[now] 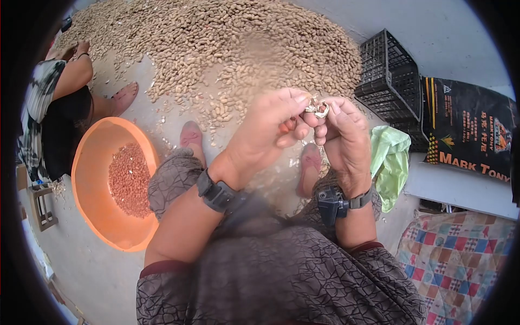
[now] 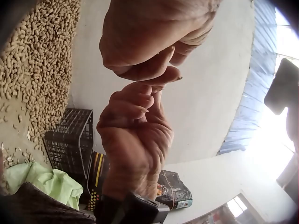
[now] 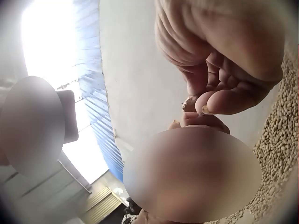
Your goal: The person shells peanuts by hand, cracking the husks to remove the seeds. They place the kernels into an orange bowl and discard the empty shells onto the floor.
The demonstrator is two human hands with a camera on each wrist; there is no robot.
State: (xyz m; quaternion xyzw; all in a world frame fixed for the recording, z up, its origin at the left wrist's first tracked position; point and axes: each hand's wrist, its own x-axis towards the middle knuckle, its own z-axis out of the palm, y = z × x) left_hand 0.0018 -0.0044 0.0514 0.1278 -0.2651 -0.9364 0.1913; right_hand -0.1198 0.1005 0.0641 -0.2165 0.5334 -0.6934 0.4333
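Note:
A cracked peanut shell (image 1: 319,110) is between my two hands in the head view, its pale inside showing. My left hand (image 1: 265,125) pinches one side of it with thumb and finger. Reddish peanut kernels (image 1: 287,125) show in that hand's curled fingers. From the other side, my right hand (image 1: 348,138) pinches the shell between thumb and fingertips. A bit of the shell (image 3: 188,103) peeks out at the right fingertips in the right wrist view. The left wrist view has the fingertips of both hands meeting, with the shell hidden behind them.
A large heap of unshelled peanuts (image 1: 216,38) covers the floor ahead. To the left stands an orange basin (image 1: 89,179) holding shelled kernels (image 1: 129,181), with another person (image 1: 65,92) beyond. On the right are a black crate (image 1: 387,81), a green bag (image 1: 391,162) and a black printed sack (image 1: 468,124).

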